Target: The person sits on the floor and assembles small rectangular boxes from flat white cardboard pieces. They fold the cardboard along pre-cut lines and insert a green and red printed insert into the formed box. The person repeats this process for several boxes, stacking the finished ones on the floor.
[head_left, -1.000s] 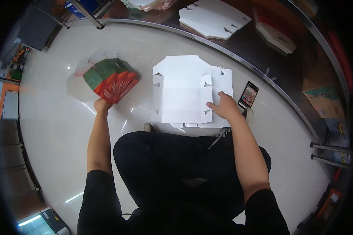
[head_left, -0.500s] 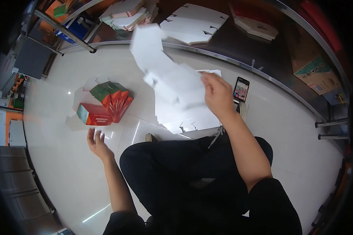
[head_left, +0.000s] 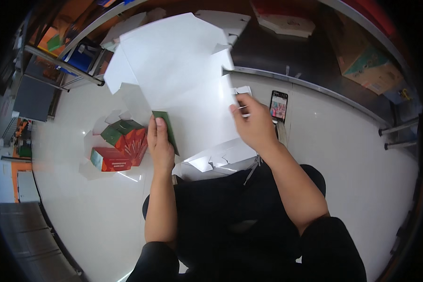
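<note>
A large white die-cut cardboard box blank [head_left: 183, 70] is held up in front of me, its plain side showing. My left hand [head_left: 160, 143] is closed on its left edge, thumb on a folded flap [head_left: 167, 127] with a green outer face. At the opposite edge my right hand [head_left: 256, 117] pinches the card beside its notches. Beneath it, more white cardboard blanks [head_left: 221, 157] lie near my crossed legs, mostly hidden by the raised one. Left of my left hand, several folded red and green boxes [head_left: 122, 143] stand fanned together on the floor.
A phone [head_left: 278, 105] with its screen lit lies beyond my right hand. Ahead, a low metal shelf [head_left: 286, 56] holds more white blanks [head_left: 225, 21], a red-and-white stack [head_left: 284, 21] and a brown carton [head_left: 373, 75]. A blue bin [head_left: 82, 58] stands at the far left.
The blank has swung toward me and spread out between both hands. My left hand has moved up and right from above the floor and taken its left edge. The view has shifted slightly.
</note>
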`<action>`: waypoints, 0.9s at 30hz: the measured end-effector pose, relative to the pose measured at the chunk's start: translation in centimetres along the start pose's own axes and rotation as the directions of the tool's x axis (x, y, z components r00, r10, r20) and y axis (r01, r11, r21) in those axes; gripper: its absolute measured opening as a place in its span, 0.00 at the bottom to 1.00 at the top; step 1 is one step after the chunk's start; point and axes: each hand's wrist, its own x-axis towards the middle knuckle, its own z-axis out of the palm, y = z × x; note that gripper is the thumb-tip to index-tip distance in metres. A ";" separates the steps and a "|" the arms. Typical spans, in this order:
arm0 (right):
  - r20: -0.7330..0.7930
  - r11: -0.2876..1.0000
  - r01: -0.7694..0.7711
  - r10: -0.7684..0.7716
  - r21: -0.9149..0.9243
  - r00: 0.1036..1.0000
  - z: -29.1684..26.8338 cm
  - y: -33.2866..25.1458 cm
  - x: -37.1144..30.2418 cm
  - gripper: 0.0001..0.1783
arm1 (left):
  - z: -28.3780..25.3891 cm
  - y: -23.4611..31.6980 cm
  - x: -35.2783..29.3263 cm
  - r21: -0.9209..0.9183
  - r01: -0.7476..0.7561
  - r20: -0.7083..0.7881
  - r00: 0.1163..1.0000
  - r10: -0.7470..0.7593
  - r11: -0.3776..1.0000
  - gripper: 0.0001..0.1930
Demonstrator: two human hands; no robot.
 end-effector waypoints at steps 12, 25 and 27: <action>0.297 0.887 -0.234 0.116 0.398 0.948 -1.4 -2.5 0.1 0.14 | 5.1 -0.7 -2.8 0.598 -0.256 0.383 0.924 0.009 0.760 0.32; 0.227 0.853 -0.214 0.116 0.476 0.967 -0.3 -1.7 0.1 0.11 | 3.7 -0.8 -2.5 0.519 -0.019 0.192 0.977 -0.094 0.855 0.15; 0.194 0.902 -0.171 0.100 0.396 0.976 -0.5 -1.8 0.0 0.11 | 3.6 -1.6 -2.4 0.494 -0.018 0.145 0.988 -0.062 0.869 0.15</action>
